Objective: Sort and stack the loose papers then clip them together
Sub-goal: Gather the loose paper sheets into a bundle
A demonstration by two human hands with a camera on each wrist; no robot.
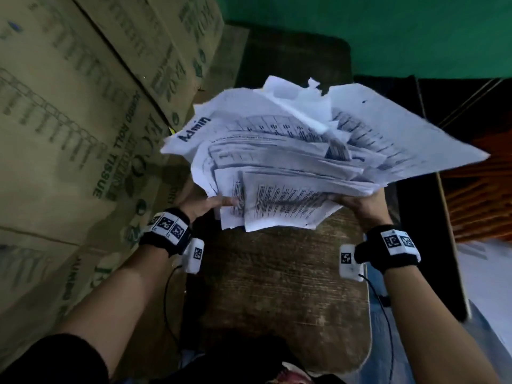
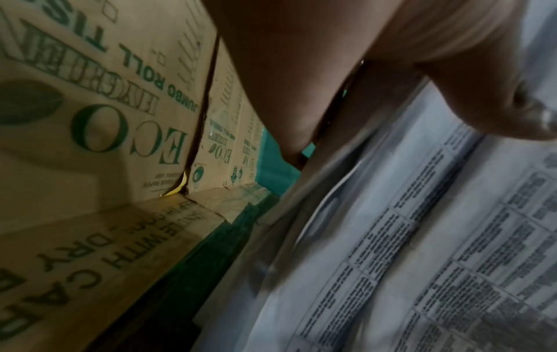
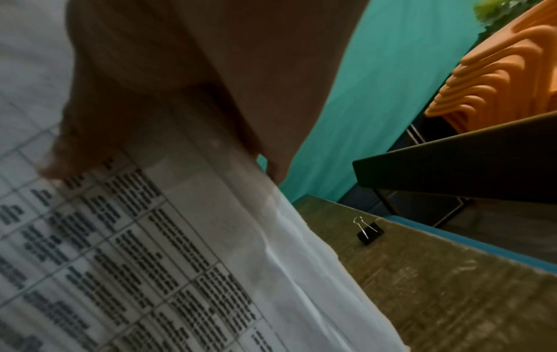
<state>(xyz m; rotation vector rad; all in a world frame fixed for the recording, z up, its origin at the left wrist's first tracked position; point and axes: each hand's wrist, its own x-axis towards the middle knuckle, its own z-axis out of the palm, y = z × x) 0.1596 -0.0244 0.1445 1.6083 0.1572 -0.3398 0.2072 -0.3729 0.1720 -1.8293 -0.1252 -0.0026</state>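
- On the far left stood big brown cardboard boxes (image 1: pixel 83 112) with green letters. They were closed, so I could not tell what was inside them.
- The left hand (image 1: pixel 213 203) held the near left edge of the papers (image 1: pixel 299 151). Its thumb lay flat on top of the sheets, and the other fingers looked to be tucked under the pile, pinching it.
- The papers were a messy heap, up in the air over the worn brown table (image 1: pixel 277 286). The sheets stuck out every way and their edges did not line up. The heap spread away from the person, with its wide side running from left to right, and one big sheet poked far out to the right.
- The right hand (image 1: pixel 360 203) held the near right edge of the same heap. The wrist view showed the thumb (image 3: pixel 78 147) on top of a printed sheet and the fingers under it, so it was pinching too.
- A small black clip (image 3: pixel 370 232) sat on the table, off to the right of the heap and not touching it. It was nearer to the right hand, so I think that hand would grab it best.
- I think the papers must be tapped neat first, and then clipped.
- On the far right was a stack of orange plastic things (image 3: pixel 500 78).
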